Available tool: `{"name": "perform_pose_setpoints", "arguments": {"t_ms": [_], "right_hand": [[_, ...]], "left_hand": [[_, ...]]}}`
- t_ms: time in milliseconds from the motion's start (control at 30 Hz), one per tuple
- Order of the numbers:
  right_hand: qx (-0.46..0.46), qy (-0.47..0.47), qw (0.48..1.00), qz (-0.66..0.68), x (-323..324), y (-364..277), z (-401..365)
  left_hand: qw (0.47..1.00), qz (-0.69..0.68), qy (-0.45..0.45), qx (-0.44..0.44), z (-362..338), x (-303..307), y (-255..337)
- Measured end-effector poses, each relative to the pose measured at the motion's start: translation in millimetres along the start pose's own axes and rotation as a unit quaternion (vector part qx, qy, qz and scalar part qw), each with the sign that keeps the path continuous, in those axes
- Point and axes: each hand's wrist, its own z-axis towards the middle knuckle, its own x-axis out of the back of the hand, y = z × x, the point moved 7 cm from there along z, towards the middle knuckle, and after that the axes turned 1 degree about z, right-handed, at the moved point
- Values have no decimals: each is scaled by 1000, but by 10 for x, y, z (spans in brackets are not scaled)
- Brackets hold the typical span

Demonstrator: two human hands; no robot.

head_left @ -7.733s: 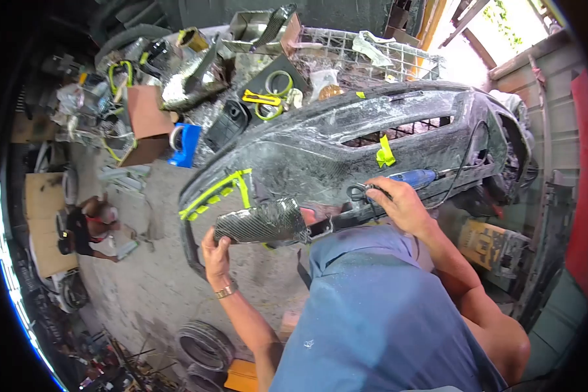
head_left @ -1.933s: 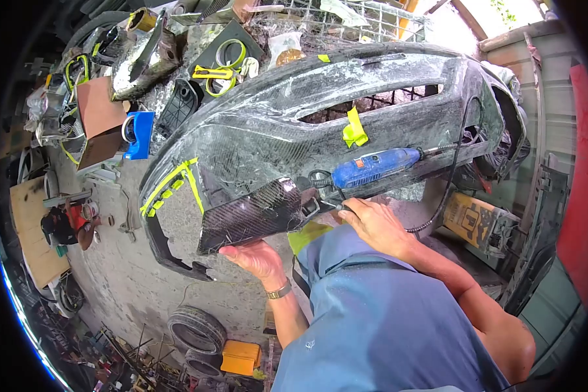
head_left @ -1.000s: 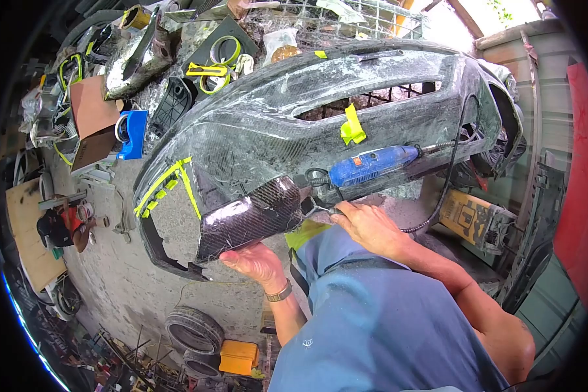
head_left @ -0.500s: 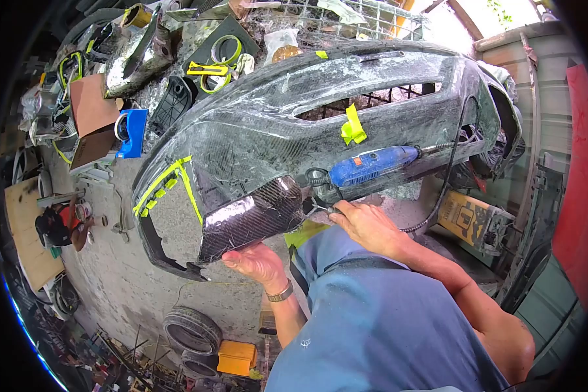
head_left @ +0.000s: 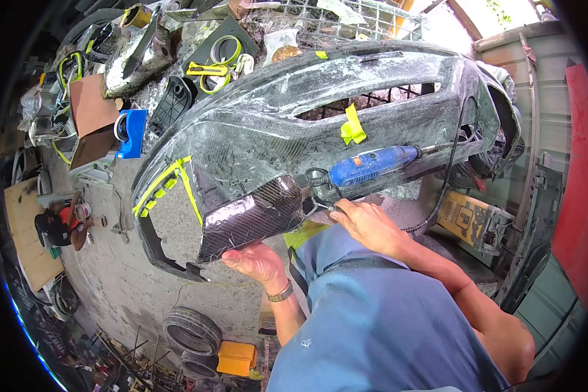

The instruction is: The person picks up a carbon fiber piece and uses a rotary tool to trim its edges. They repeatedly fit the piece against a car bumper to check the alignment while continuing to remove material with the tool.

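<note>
My left hand [head_left: 258,262] supports the lower edge of a glossy black carbon-fibre piece [head_left: 251,219], thumb outside and the other fingers partly hidden behind it. My right hand [head_left: 372,225] is closed on the slim handpiece of a flexible shaft [head_left: 428,223], its metal tip near the right end of the carbon-fibre piece. Whether the tip touches cannot be seen clearly. A blue rotary tool [head_left: 372,166] lies above my right hand on a large dusty carbon-fibre bumper [head_left: 261,147], with a black cord [head_left: 317,178] bunched at its left end.
Yellow tape [head_left: 353,125] sticks to the bumper. Behind it lie tape rolls [head_left: 225,49], a yellow cutter [head_left: 208,69] and a blue tape dispenser [head_left: 132,134]. Tyres [head_left: 193,331] and a yellow box [head_left: 236,358] are on the floor. Another person [head_left: 52,228] is low at the left.
Almost nothing differs. My right hand and the handpiece have shifted very slightly; my left hand keeps its hold on the carbon-fibre piece.
</note>
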Motion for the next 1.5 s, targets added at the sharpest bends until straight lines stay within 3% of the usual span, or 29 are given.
{"name": "perform_pose_setpoints", "arguments": {"t_ms": [800,1000,1500], "right_hand": [[-18,-9,1000,1,-31,-20,0],[11,28,1000,-5,-51,13,-17],[-16,-8,1000,2,-43,-40,-1]], "left_hand": [[1000,1,-17,-11,13,6,11],[1000,-3,-7,-6,24,11,-2],[999,35,13,-4,40,25,-12]]}}
